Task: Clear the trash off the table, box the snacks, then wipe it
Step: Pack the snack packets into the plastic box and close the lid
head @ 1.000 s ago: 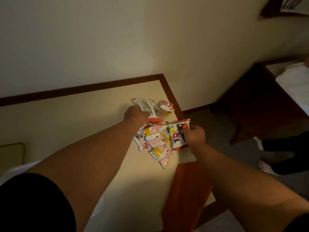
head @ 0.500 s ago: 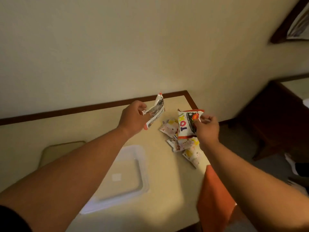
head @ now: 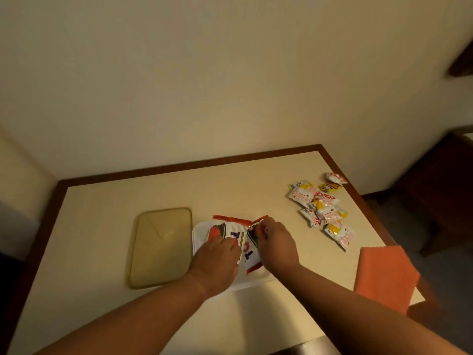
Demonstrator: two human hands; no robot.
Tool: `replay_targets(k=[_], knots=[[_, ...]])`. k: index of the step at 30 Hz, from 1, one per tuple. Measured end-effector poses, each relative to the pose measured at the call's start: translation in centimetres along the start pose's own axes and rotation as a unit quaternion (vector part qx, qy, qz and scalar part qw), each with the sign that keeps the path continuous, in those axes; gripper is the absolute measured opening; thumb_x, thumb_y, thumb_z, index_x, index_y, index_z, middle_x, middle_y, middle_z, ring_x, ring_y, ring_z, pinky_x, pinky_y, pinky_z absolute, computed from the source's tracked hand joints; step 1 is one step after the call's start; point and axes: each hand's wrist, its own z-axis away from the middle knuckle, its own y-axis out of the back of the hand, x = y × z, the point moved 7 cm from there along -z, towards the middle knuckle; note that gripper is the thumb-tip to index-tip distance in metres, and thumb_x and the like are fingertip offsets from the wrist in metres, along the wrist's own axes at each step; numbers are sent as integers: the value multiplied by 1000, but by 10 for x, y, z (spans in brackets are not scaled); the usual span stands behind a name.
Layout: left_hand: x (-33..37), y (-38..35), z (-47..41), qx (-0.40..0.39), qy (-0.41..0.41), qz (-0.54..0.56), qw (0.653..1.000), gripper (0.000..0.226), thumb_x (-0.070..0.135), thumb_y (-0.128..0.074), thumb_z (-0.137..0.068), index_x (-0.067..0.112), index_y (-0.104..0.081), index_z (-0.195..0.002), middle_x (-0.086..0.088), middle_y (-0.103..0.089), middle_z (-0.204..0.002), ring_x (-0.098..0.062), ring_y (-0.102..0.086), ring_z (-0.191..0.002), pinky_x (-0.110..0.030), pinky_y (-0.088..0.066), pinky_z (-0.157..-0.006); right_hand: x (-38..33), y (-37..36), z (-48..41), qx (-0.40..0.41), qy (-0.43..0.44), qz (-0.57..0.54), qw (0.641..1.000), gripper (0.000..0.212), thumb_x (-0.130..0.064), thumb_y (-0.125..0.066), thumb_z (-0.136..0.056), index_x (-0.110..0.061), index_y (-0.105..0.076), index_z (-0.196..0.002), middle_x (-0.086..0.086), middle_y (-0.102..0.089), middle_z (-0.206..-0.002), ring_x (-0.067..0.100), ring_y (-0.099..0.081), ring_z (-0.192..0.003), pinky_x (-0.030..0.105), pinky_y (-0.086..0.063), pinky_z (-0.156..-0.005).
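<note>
Desk (head: 230, 185): smooth cream top, dark brown wooden border, set against a plain wall.

White plastic box (head: 196, 235): shallow, rounded corners, at mid-desk, partly covered by both hands.

Lid (head: 161, 247): translucent, yellowish, a rounded rectangle lying flat just left of the box.

Large packet (head: 231, 233): glossy white foil with red crimped ends, purple letters and a red fruit picture. It lies inside the box.

Left hand (head: 217, 262): fingers lie on the large packet. Cannot tell whether they grip it or only press.

Right hand (head: 277, 245): thumb and fingers pinch the dark packet (head: 252, 235), a narrow one with a red end, held over the large packet in the box.

Small packets (head: 322, 208): a loose heap of crinkled white, pink and yellow wrappers at the desk's far right, well apart from the box.

Orange cloth (head: 386, 275): folded, soft-textured, at the desk's right edge.
</note>
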Motion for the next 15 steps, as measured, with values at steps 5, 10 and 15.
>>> replay_targets(k=[5, 10, 15], knots=[[6, -19, 0, -78, 17, 135, 988, 50, 60, -52, -90, 26, -64, -124, 5, -64, -120, -16, -59, -106, -30, -50, -84, 8, -36, 2, -126, 4, 103, 987, 22, -31, -53, -103, -15, -58, -117, 9, -60, -108, 20, -56, -85, 28, -42, -70], [-17, -14, -2, -51, 26, 151, 987, 31, 45, -49, -95, 29, -60, -119, 5, -58, -119, -15, -57, -104, -29, -48, -78, 9, -35, -2, -132, 78, 184, 971, 24, -23, -60, -96, -15, -64, -118, 9, -58, -112, 29, -60, -100, 29, -45, -77], [-14, -42, -4, -134, 18, 54, 989, 53, 32, -58, -94, 23, -41, -143, -7, -35, -147, -28, -39, -130, -41, -51, -95, 6, -51, 0, -204, 112, 177, 956, 41, -17, -69, -87, -22, -68, -128, 2, -61, -125, 23, -58, -110, 35, -54, -97]])
